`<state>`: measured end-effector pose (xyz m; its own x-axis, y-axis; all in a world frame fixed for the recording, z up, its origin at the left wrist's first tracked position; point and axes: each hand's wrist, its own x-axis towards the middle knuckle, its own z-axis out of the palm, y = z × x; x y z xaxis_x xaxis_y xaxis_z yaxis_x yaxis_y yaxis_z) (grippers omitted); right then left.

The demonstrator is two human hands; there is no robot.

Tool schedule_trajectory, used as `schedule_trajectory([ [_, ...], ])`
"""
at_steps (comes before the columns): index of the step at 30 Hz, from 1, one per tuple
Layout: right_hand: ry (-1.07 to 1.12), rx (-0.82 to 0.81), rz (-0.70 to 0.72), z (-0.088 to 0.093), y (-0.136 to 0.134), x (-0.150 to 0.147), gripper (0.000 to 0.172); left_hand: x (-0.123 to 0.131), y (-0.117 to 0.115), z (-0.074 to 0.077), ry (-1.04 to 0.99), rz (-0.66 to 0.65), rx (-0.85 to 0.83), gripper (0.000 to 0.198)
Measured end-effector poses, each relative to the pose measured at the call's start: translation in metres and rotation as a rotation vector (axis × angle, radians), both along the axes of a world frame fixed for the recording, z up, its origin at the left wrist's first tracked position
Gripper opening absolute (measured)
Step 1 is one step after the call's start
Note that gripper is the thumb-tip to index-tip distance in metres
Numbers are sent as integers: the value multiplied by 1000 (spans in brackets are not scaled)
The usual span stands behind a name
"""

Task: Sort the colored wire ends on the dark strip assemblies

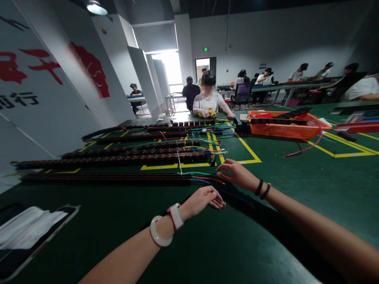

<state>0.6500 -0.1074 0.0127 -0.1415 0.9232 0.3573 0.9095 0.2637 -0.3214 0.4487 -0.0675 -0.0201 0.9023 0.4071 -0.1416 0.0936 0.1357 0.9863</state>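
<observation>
My left hand [203, 200] hovers over the green table [296, 189] with its fingers curled loosely and nothing in them; a pale bangle and a watch sit on that wrist. My right hand [235, 173] reaches left, fingers spread and empty, just beside the red, blue and green wires [204, 178] that stick out of the nearest long black power strip [106, 179]. Bead bracelets ring the right wrist. Neither hand touches the strip.
Several more long black strips [118, 159] with coloured wires lie in rows behind it. An orange basket [284, 126] stands at the right back. A seated person [209, 103] works across the table. A dark tray with white paper [26, 232] lies at lower left.
</observation>
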Motion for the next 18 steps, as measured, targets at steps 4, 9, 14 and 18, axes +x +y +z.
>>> schedule_trajectory([
  [4,-47,22,48,-12,9,-6,35,-2,-7,7,13,-8,128,32],
  [9,-193,16,82,-1,38,-37,50,-13,-15,23,17,82,557,30],
  [14,-516,-32,150,3,72,-82,50,-55,10,29,10,552,873,29],
  [18,-566,-59,163,-2,85,-102,52,-125,65,18,22,1262,923,14],
])
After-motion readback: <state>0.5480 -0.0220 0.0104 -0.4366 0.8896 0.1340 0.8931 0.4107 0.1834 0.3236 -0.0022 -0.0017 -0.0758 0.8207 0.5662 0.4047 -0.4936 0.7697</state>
